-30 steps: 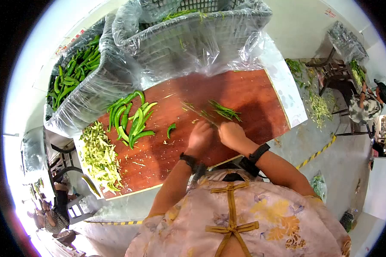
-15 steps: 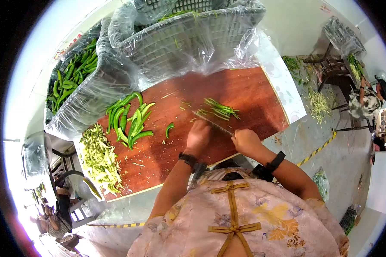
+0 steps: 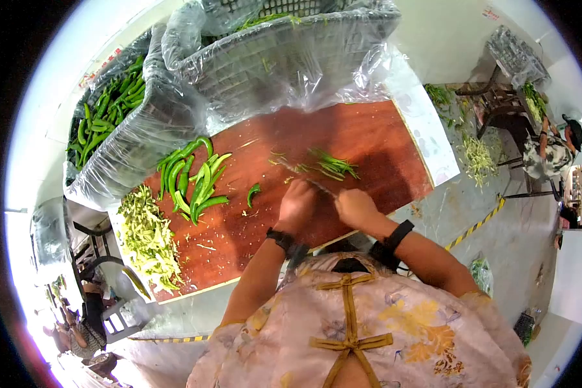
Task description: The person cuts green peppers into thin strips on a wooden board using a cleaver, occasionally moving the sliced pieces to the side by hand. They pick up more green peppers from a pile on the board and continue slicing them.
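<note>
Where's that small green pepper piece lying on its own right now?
In the head view, the pepper piece lies left of centre on the red board, between the heap of green peppers and the left hand.

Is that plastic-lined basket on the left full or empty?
Not empty: green peppers are piled inside the basket, though its depth is hidden.

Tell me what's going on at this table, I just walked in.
Someone is working with what looks like a thin knife in their right hand over a reddish board. Their left hand is closed near the blade; whatever it may hold is hidden. Thin green strips lie just beyond the blade. Whole-looking green peppers are bunched to the left, next to a pale heap of scraps, and a plastic-lined basket behind holds more peppers.
</note>
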The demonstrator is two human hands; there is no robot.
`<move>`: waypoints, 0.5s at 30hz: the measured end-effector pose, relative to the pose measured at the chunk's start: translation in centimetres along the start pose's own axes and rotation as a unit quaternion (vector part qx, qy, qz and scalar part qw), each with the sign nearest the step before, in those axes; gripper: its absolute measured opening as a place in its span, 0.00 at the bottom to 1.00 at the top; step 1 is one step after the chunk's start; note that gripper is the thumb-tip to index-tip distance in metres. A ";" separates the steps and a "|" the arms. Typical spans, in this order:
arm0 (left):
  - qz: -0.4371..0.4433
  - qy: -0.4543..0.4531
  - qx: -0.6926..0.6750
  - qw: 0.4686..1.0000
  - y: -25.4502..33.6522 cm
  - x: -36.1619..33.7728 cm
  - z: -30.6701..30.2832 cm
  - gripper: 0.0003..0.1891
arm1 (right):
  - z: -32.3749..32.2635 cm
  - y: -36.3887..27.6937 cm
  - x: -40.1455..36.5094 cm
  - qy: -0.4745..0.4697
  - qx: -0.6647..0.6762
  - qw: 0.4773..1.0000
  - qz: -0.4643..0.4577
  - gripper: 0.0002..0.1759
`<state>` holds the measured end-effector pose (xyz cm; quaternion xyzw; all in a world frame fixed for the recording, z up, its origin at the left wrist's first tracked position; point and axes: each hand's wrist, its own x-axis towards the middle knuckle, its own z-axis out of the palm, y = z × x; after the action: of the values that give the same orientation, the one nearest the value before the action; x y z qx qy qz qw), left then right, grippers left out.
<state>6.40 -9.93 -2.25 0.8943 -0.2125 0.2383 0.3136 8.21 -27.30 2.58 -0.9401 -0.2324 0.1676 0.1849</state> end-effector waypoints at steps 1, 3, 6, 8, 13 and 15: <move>0.004 0.001 -0.001 1.000 0.2 0.1 0.0 0.07 | 0.4 0.0 -0.2 0.004 -0.009 1.000 -0.004 0.14; 0.016 0.011 0.002 1.000 0.4 0.0 -0.2 0.07 | -0.2 -0.2 -1.0 0.015 0.000 1.000 0.000 0.14; 0.012 0.010 -0.005 1.000 0.1 -0.2 0.2 0.07 | -1.1 0.2 -1.8 0.002 -0.002 1.000 0.008 0.14; 0.014 0.006 -0.004 1.000 -0.7 -0.7 0.9 0.07 | -1.2 0.6 -1.9 -0.028 -0.016 0.999 0.008 0.14; 0.000 0.021 -0.016 1.000 0.7 -0.1 -0.1 0.06 | 0.8 -0.7 1.5 0.034 0.009 0.999 -0.012 0.14; -0.008 -0.003 -0.004 1.000 -0.1 -0.3 0.1 0.06 | 1.3 -1.1 2.4 0.061 0.031 0.998 -0.016 0.14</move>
<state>6.22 -9.90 -2.55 0.8955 -0.2068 0.2322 0.3183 9.26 -24.89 1.34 -0.9386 -0.2301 0.1141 0.2305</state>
